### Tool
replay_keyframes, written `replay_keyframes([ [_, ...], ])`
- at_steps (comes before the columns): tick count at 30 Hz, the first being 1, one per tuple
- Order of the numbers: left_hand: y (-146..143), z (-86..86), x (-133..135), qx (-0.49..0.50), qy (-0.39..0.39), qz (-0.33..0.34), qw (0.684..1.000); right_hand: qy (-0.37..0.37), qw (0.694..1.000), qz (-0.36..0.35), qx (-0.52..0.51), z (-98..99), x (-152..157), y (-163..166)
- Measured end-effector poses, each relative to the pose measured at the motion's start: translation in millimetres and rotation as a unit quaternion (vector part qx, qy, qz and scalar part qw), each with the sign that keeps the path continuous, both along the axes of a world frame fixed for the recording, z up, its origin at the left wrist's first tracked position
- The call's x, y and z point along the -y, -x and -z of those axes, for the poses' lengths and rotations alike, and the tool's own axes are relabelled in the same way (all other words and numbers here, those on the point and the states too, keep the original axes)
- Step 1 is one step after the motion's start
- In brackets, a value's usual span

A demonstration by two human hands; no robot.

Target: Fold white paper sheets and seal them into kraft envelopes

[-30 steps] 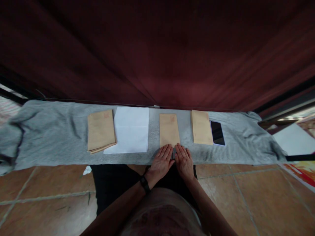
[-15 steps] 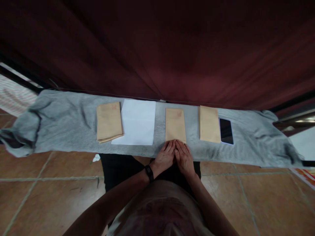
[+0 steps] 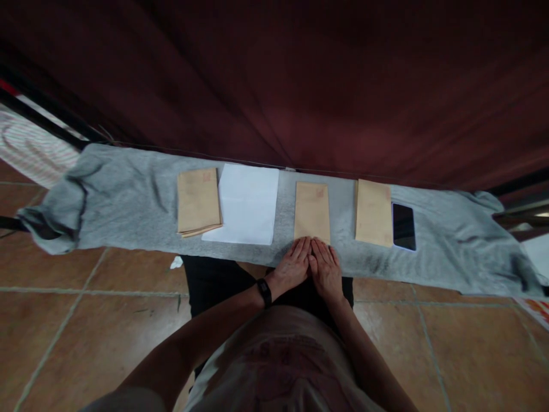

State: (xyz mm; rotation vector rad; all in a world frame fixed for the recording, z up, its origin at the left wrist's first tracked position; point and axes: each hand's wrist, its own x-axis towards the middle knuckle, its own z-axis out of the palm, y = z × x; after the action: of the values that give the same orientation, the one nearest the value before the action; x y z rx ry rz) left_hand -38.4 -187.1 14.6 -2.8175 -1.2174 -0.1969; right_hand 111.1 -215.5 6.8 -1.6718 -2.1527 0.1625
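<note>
Both hands lie flat with the palms down, side by side in front of the body. The left hand (image 3: 294,268) and the right hand (image 3: 326,272) touch each other along the index fingers. The fingers (image 3: 302,247) are straight, close together, and point away from the person; they grip nothing. The left forearm (image 3: 206,343) comes in from the lower left, bare, with a dark band (image 3: 265,292) on the wrist. The right forearm (image 3: 364,357) comes in from the lower right, also bare. Both wrists are low and a little bent.
</note>
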Motion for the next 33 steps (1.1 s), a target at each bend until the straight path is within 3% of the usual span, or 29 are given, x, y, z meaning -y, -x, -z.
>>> replay_keyframes([
  [22,6.2,14.1,1.2,0.046,0.007,-0.033,0.998,-0.023,0.998,0.053,0.02,2.7,-0.8,-8.9],
  [33,19.5,8.3,1.3,0.062,0.009,-0.073,0.995,-0.009,0.996,0.084,0.019,-0.2,1.8,-26.7],
])
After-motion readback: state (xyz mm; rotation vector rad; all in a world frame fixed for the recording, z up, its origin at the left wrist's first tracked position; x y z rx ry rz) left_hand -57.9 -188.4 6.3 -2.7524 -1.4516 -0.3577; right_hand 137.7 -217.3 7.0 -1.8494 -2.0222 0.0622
